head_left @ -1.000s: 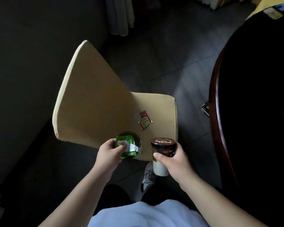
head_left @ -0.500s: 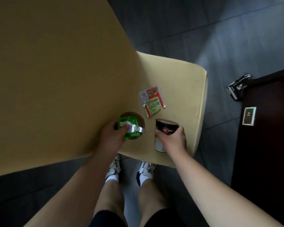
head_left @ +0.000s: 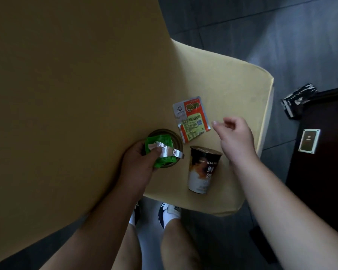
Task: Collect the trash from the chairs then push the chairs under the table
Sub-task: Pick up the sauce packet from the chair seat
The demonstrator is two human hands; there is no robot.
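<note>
A yellow chair seat holds the trash. My left hand grips a round cup with a crumpled green and silver wrapper stuffed in its mouth. A dark and white drink cup stands upright on the seat just right of it. A red and white sauce packet lies flat behind the cups. My right hand hovers over the seat right of the packet, fingers loosely curled, holding nothing.
The chair's yellow backrest fills the left. A dark wooden table stands at the right with a small card on it. A black and white wrapper lies on the dark tiled floor by the table corner.
My right hand has let go of the drink cup, which now stands on the seat, and moved up toward the sauce packet. My head came closer to the chair.
</note>
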